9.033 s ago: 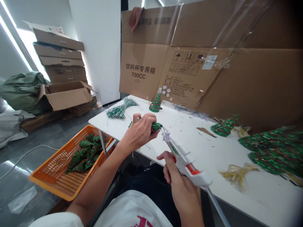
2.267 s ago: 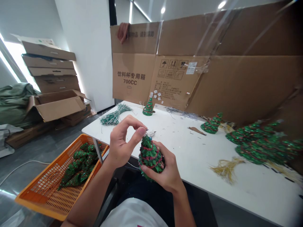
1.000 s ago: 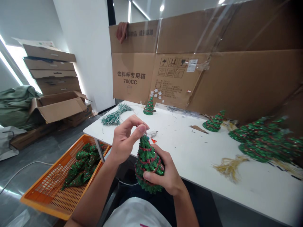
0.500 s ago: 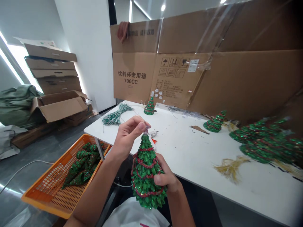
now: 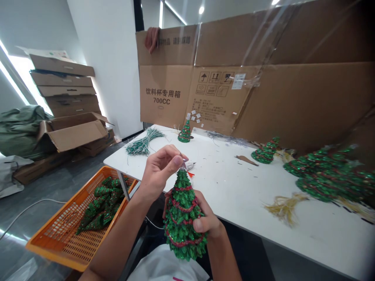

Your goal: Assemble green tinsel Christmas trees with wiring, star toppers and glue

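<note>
**Tree (image 5: 182, 218) held in both hands**

Lower left, an orange basket (image 5: 55, 249) holds green cones (image 5: 101, 199). At bottom centre, over the table (image 5: 231, 187) edge, the left hand (image 5: 159, 171) pinches the tree's tip, and the right hand (image 5: 208, 222) grips its side. More trees (image 5: 328, 181) lie far right.

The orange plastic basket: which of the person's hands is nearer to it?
Left: the left hand is above and right of the orange plastic basket; the right hand is farther right, holding the green tree.
</note>
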Demonstrator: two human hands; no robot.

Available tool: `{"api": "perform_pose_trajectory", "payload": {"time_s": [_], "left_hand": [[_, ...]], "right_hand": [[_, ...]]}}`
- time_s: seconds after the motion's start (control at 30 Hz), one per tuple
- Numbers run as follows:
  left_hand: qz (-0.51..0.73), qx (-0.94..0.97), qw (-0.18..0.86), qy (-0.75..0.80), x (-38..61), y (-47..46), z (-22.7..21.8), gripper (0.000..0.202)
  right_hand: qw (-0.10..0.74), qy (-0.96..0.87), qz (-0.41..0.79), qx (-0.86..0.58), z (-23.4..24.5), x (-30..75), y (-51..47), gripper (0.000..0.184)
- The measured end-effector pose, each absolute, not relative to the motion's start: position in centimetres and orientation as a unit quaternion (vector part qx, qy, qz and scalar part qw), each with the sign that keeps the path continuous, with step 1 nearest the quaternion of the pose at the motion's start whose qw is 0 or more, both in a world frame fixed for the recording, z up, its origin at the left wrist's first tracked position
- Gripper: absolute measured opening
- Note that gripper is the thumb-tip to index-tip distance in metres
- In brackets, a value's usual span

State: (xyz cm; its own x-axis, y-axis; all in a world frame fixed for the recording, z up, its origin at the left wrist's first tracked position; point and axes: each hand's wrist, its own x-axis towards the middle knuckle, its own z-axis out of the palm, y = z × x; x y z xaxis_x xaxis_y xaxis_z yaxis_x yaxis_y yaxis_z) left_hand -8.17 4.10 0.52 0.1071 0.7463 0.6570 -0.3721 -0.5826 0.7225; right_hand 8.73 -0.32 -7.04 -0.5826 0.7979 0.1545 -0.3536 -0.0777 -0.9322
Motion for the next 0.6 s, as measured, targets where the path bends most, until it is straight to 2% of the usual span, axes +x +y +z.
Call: {"api": "perform_pose_trajectory", "payload": {"time_s": [0.27, 0.43, 0.6], "left_hand": [[0.673, 0.611, 0.371, 0.189, -8.6, 3.0, 1.6, 0.019], [0.682, 0.616, 0.327, 0.218, -8.9, 2.5, 2.1, 0.019], [0.682, 0.624, 0.289, 0.251, -9.1, 2.3, 2.1, 0.017]], "right_hand": [[0.447, -0.604, 0.61, -0.251, -5.1, 9.6, -0.7, 0.068], [0.471, -0.645, 0.52, -0.301, -4.2, 9.5, -1.3, 0.047], [0.486, -0.675, 0.419, -0.364, -3.2, 9.3, -1.9, 0.052]]}}
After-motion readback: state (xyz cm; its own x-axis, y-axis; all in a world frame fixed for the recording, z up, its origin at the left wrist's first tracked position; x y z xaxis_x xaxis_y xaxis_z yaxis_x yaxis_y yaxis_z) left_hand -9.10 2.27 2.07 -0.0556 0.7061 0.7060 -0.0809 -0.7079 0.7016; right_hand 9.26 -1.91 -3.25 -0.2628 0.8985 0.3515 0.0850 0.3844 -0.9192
